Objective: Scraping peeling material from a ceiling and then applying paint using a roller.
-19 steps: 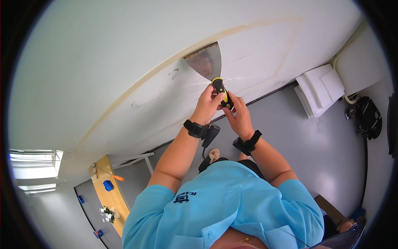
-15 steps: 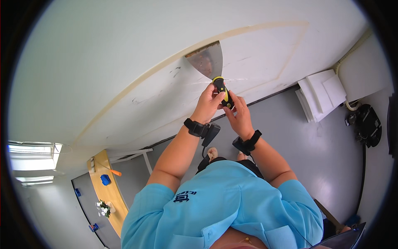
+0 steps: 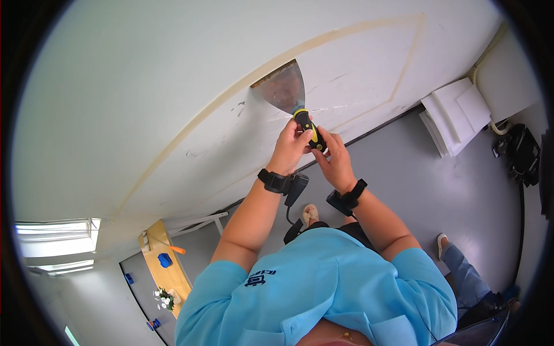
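A wide putty knife [image 3: 284, 87] with a stained metal blade and a black and yellow handle is held out in front of the white wall [image 3: 190, 75]. My left hand [image 3: 287, 149] is closed around the handle, thumb lying along it. With its fingertips, my right hand [image 3: 336, 160] grips the butt end of the same handle. The blade points up and away, its far edge near a strip of tan tape [image 3: 199, 118] on the wall. Whether the blade touches the wall I cannot tell. Dark scuffs and scratches mark the wall inside the tape outline.
At the right, white boards [image 3: 459, 112] lean near the wall, with a black bag [image 3: 524, 155] beyond them. Another person's leg [image 3: 464, 271] stands on the grey floor at lower right. A wooden table [image 3: 173, 262] at lower left bears white flowers [image 3: 164, 299] and an orange-handled tool [image 3: 178, 249].
The whole view has shifted slightly. Another person's leg and shoe have come into sight at lower right. Both hands keep their hold on the putty knife.
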The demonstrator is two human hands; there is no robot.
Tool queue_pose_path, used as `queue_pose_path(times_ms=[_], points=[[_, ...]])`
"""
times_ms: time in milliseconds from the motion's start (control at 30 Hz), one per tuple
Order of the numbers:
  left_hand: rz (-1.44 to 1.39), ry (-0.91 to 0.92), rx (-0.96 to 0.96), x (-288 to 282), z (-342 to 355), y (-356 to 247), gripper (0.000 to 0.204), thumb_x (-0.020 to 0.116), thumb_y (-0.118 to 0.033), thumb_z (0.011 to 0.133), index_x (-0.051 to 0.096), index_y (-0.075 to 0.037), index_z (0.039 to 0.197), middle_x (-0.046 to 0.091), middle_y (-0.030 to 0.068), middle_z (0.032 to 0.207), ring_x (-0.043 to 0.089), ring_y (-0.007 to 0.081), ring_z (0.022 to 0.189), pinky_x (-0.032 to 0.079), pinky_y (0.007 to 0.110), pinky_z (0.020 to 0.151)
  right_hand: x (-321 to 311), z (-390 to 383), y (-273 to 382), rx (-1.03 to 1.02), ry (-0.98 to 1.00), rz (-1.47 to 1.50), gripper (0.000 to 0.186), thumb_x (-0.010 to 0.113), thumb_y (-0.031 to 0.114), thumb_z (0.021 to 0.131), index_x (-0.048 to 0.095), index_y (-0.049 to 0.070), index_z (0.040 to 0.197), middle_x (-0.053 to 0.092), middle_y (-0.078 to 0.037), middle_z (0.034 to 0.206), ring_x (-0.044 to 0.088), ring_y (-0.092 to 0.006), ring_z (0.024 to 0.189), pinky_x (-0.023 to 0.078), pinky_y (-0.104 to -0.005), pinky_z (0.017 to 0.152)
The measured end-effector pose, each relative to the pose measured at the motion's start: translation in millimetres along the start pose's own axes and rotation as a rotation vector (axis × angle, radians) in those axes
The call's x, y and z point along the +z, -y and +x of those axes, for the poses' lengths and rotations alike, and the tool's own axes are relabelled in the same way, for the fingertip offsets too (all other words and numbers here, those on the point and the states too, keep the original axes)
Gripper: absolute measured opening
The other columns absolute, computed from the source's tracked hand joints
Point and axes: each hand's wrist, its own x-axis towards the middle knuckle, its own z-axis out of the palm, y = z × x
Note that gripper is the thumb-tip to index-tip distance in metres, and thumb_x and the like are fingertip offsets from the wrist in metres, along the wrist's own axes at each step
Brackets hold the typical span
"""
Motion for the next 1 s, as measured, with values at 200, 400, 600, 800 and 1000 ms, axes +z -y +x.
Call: queue_pose_path(times_ms=[200,400,600,800,1000], points=[[-0.066,-0.017,0.02,31,23,9,0.033,0.05,-0.009,0.085,0.043,-0.006,0.117,0.048,0.0025,0.092,0.052,0.0086,0.08,0.05,0.024,0.065,-28,9,-24,0.005,-0.007,-0.002,0.052,0.062,0.002,0.072,0.044,0.007,0.121,0.052,-0.013,0.1,0.055,-0.0293,0.087,0.046,-0.0329,0.072],[-0.051,-0.033,-0.001,50,51,15,0.034,0.05,-0.01,0.086,0.042,-0.005,0.118,0.047,0.0037,0.097,0.052,0.0101,0.084,0.051,0.025,0.068,-50,26,-43,0.003,-0.015,0.019,0.051,0.061,0.002,0.072,0.045,0.007,0.12,0.052,-0.013,0.099,0.054,-0.0297,0.086,0.046,-0.0332,0.072],[-0.04,-0.013,-0.046,71,63,3,0.037,0.046,-0.011,0.088,0.036,-0.007,0.123,0.043,0.0042,0.11,0.048,0.0156,0.098,0.047,0.038,0.078,-73,40,-44,0.025,-0.017,0.021,0.05,0.061,0.002,0.072,0.046,0.008,0.119,0.053,-0.012,0.099,0.054,-0.0297,0.086,0.046,-0.0336,0.072],[-0.039,-0.045,-0.044,79,78,20,0.035,0.046,-0.015,0.089,0.037,-0.008,0.122,0.043,0.0033,0.114,0.045,0.0155,0.101,0.046,0.04,0.078,-78,41,-68,0.043,-0.022,0.027,0.049,0.061,0.003,0.072,0.046,0.008,0.118,0.053,-0.012,0.099,0.054,-0.0295,0.087,0.046,-0.0331,0.072],[-0.035,-0.039,-0.052,101,86,13,0.033,0.047,-0.015,0.088,0.039,-0.009,0.12,0.044,0.0029,0.112,0.046,0.0148,0.099,0.047,0.037,0.076,-106,48,-68,0.039,-0.014,0.048,0.048,0.06,0.002,0.072,0.046,0.007,0.118,0.052,-0.012,0.1,0.054,-0.0295,0.088,0.046,-0.0329,0.073]])
